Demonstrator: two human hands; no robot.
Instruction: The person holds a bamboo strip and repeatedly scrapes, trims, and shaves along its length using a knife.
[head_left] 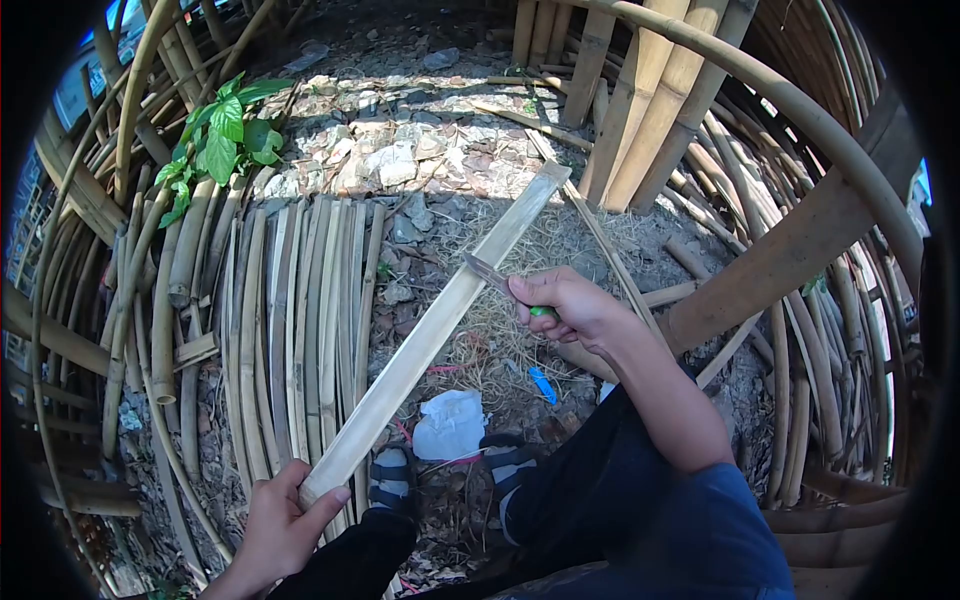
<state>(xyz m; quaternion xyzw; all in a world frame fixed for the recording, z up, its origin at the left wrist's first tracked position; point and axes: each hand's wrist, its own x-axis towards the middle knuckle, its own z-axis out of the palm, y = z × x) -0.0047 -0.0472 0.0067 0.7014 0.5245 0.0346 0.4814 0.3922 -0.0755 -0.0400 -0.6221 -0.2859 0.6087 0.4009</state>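
Note:
A long, pale split bamboo strip (415, 355) runs slantwise across the middle of the view, from lower left to upper right. My left hand (285, 520) grips its near lower end, thumb on top. In my right hand (560, 310) is a knife (488, 270) with a green handle, the fingers wrapped round the handle. The blade lies against the strip's face, a little past its midpoint. Most of the handle is hidden in my fist.
Several split bamboo strips (300, 330) lie side by side at left, near a green leafy plant (225, 130). Thick bamboo poles (800, 250) stand and lean at right. Between my sandals (392, 478) is a white scrap (448, 425); a blue object (543, 385) lies beyond.

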